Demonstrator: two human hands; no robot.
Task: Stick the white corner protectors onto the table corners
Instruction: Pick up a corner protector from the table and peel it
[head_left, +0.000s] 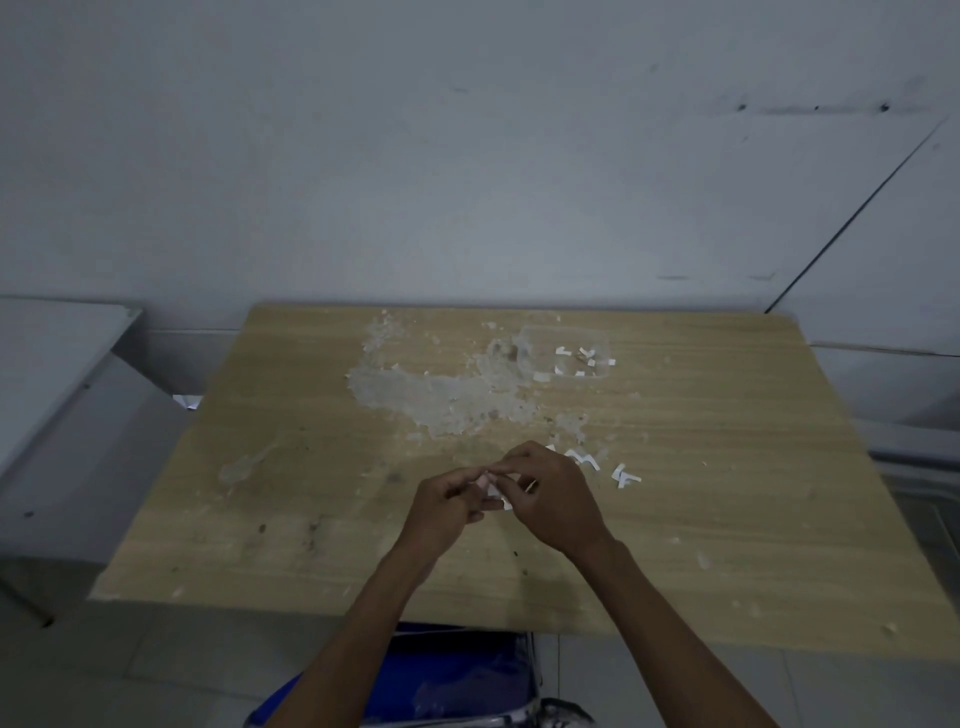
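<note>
In the lower middle of the frame, the person's two hands meet above the wooden table (727, 467), and between them is one small white corner protector (488, 486). The left hand (447, 512) has its fingers curled closed around the piece from the left side, while the right hand (553, 501) comes from the right and pinches at its upper edge with the fingertips (506, 467). It looks like the right hand is working on the backing of the sticker, but this is only a guess, because the fingers hide most of the piece. For the same reason its long axis and the way it points cannot be told; only a white edge shows between the hands. Both hands touch it, so none is nearer. Just to the right of the right hand, more white pieces (626, 475) lie flat on the table, and others lie in a clear plastic tray (597, 338) in the upper middle of the tabletop. The nearest table corners are at the lower left and lower right of the frame, both well apart from the hands, so the piece must still be carried to one of them.
</note>
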